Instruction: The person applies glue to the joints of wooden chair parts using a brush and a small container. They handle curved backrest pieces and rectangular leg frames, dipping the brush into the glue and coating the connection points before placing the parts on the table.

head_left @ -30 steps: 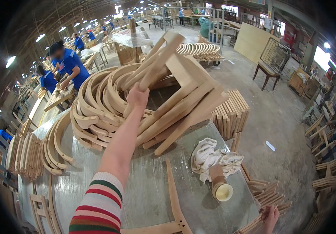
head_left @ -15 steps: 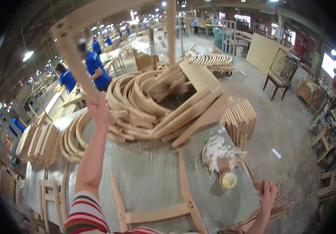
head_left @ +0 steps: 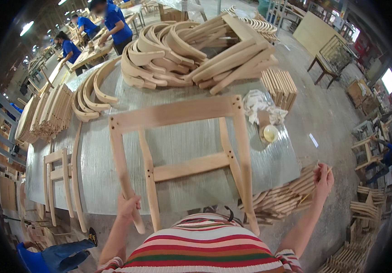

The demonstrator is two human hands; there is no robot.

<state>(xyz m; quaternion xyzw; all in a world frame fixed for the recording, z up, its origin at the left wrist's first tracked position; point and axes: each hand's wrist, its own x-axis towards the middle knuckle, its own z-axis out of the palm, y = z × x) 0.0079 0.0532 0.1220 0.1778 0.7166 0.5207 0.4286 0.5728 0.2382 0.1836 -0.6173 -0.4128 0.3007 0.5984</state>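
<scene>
My left hand (head_left: 128,205) is closed round one leg of a pale wooden chair frame (head_left: 178,113), low at the table's near edge. This frame has a wide rail across its far end, with dark dowel holes at both corners. Beneath it, a second wooden chair frame (head_left: 191,167) lies on the table, its crossbar showing through the opening. Off the table's right side, my right hand (head_left: 324,179) is pinched on a thin pale stick (head_left: 304,198). A cup with pale yellow contents (head_left: 270,133) stands by a crumpled white cloth (head_left: 258,105) at the table's right.
Curved wooden parts (head_left: 159,50) are heaped at the table's (head_left: 96,159) far side. Slat stacks (head_left: 46,111) stand left, with a small frame (head_left: 59,173) nearer. More wooden pieces (head_left: 278,200) lie below the right edge. Co-workers in blue (head_left: 116,25) stand beyond; another person (head_left: 59,255) is lower left.
My left hand has brought the raised chair frame down and toward me, over the frame on the table. My right hand stays off to the right. The view has tipped downward.
</scene>
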